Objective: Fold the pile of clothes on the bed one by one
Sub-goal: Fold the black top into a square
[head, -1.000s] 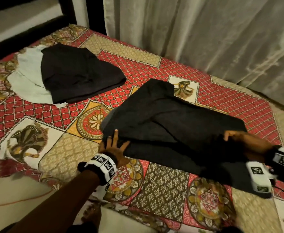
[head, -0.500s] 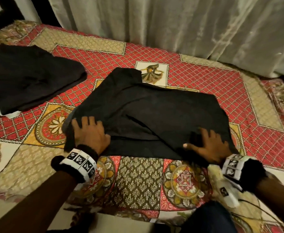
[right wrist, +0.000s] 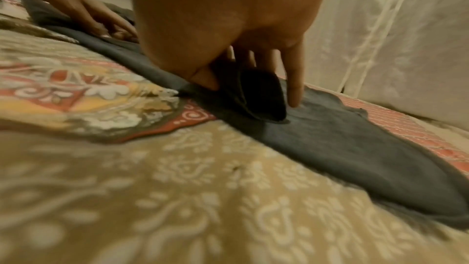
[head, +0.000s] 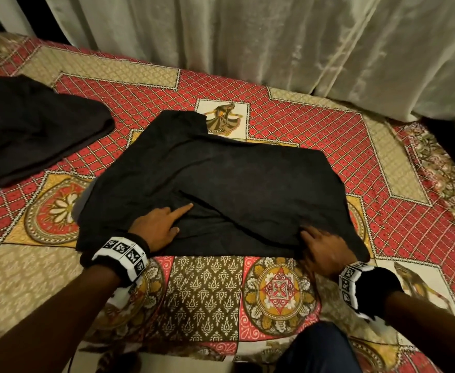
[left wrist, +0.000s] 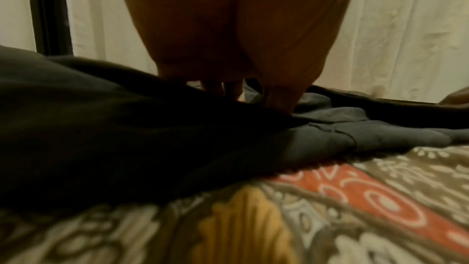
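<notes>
Head view: a black garment (head: 221, 189) is spread on the patterned bedspread (head: 207, 297). Its near edge is pressed by the left hand (head: 156, 227), forefinger extended, and pinched by the right hand (right wrist: 241, 71). A lopsided fold could result if the loosely gathered cloth slips.

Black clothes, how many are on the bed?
2. One black garment lies spread in the middle under both hands; another black garment lies at the left edge. More may be hidden out of view.
</notes>
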